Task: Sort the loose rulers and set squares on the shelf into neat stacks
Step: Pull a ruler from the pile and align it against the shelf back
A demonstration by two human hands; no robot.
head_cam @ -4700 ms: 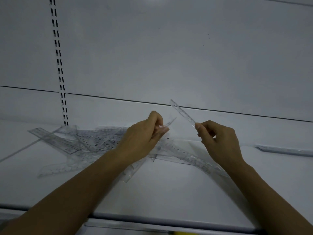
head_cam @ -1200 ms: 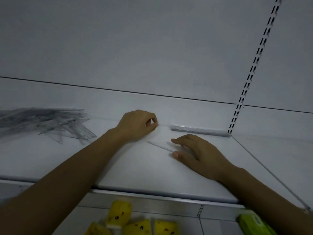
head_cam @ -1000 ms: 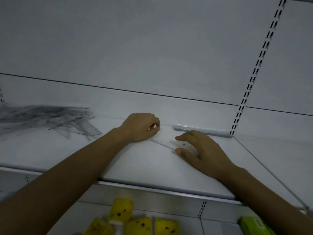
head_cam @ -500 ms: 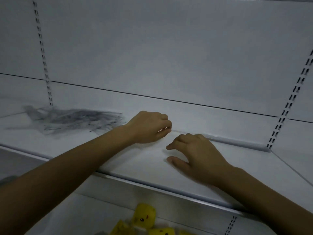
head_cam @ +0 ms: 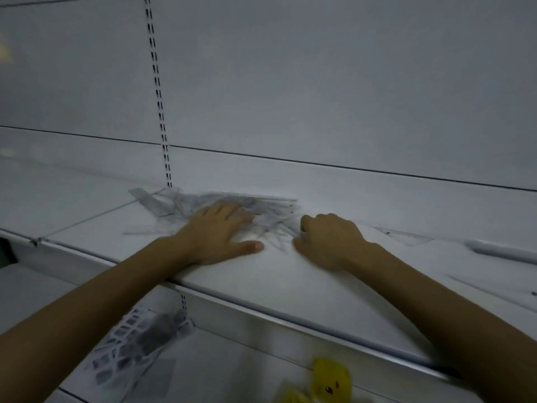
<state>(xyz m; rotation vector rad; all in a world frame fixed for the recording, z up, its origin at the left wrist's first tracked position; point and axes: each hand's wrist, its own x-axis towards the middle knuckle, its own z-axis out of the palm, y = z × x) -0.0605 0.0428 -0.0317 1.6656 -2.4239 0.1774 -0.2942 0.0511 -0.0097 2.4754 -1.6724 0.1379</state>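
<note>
Head camera: the loose pile of clear rulers and set squares (head_cam: 273, 212) lies toward the back edge of the white shelf (head_cam: 290, 282), just right of the slotted upright (head_cam: 158, 91). The left hand (head_cam: 216, 234) lies flat on top of the pile, its grip spread, thumb stretched out toward the front edge. The right hand (head_cam: 329, 241) sits at the pile's right end with its grip curled. Motion blur makes it impossible to tell whether it pinches a piece.

Half a second earlier both hands were farther right along the shelf, well apart from the pile, the left one balled up. A second ago the right hand pressed a set square (head_cam: 404, 235) down. That piece now lies alone, flat on the shelf, to the right of the right hand. Beyond it, toward the right end of the shelf, rests a long pale stack of rulers (head_cam: 502, 253).

On the lower shelf (head_cam: 241, 370) sit printed packets (head_cam: 136, 344) at left and a yellow item (head_cam: 331, 379) at right.
</note>
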